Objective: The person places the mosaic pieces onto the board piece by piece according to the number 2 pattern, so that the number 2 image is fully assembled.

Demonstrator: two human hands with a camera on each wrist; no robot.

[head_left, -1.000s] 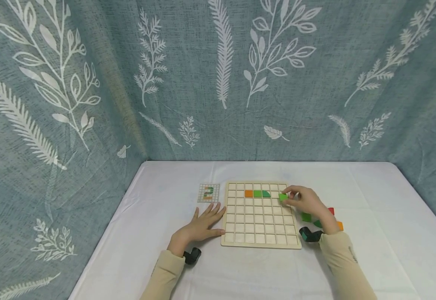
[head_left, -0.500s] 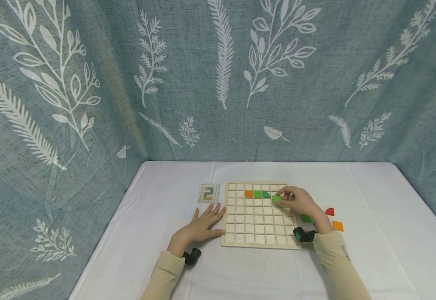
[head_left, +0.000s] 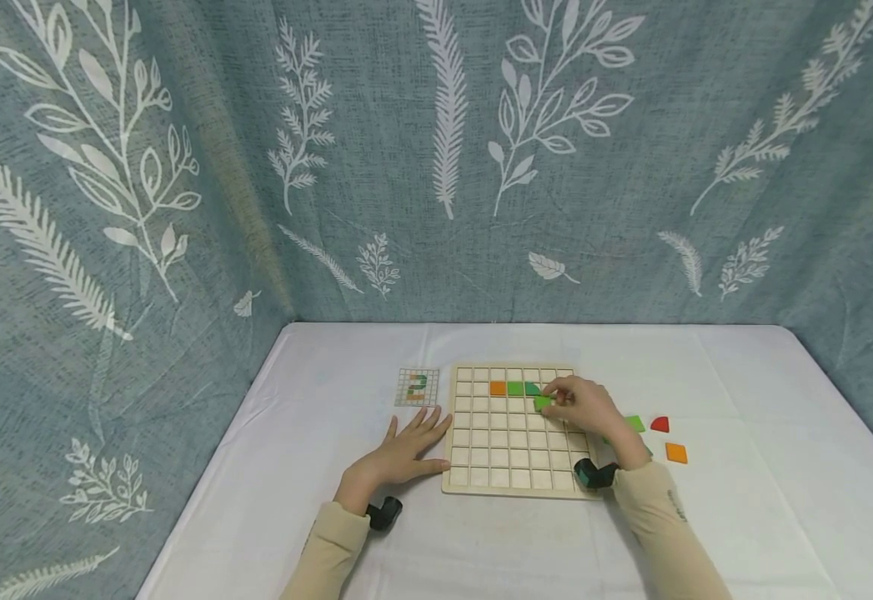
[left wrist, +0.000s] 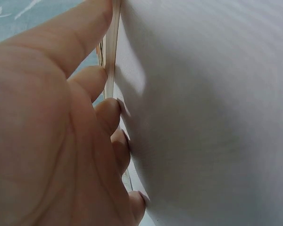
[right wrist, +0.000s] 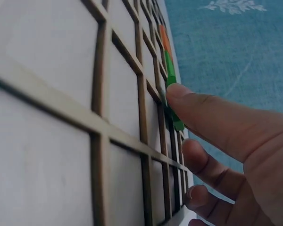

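My right hand [head_left: 584,404] pinches a light green square tile [head_left: 542,403] over the wooden grid board [head_left: 520,492]. This tile overlaps the cell just below a dark green tile with a rounded corner [head_left: 531,388]. To the left in the same row lie a green square tile [head_left: 514,388] and an orange square tile [head_left: 498,388]. In the right wrist view, the thumb presses the near side of the held green tile [right wrist: 178,122], close over the grid. My left hand [head_left: 402,454] lies with fingers spread, its thumb and fingertips right at the board's left edge.
A small grid card [head_left: 417,387] with a coloured figure 2 lies left of the board. Right of the board are a red rounded tile [head_left: 660,424], an orange square tile [head_left: 676,452] and a green tile [head_left: 634,423], with others partly hidden by the right wrist.
My right hand has carried the green tile leftward across the board from its right edge, to just below the rounded dark green tile. The left hand has stayed in place.
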